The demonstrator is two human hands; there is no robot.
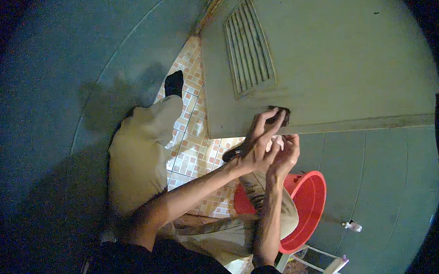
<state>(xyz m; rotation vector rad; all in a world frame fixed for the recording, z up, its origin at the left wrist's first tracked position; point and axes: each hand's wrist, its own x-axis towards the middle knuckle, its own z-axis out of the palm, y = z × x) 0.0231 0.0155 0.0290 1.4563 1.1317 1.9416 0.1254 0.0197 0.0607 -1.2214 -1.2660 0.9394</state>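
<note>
A greenish door panel [353, 62] fills the upper right, its free edge running sideways across the view. At this edge is a dark fitting or hole [286, 115], ringed by grime. My left hand [261, 142] reaches up to it, fingers stretched out and apart, their tips at or just in front of the dark spot. Close beside it, my right hand [285, 158] is at the door's edge with fingers curled together. Something pale shows between the hands, too unclear to name. Whether the left fingertips press into the dark spot is hard to see.
A slatted vent [250, 47] is set in the door. Behind my right knee stands a red tub [310, 206], with a white rack [308, 258] nearby. A small whitish fixture [352, 226] is on the green wall [378, 179]. Patterned tiles [193, 148] cover the floor around my legs.
</note>
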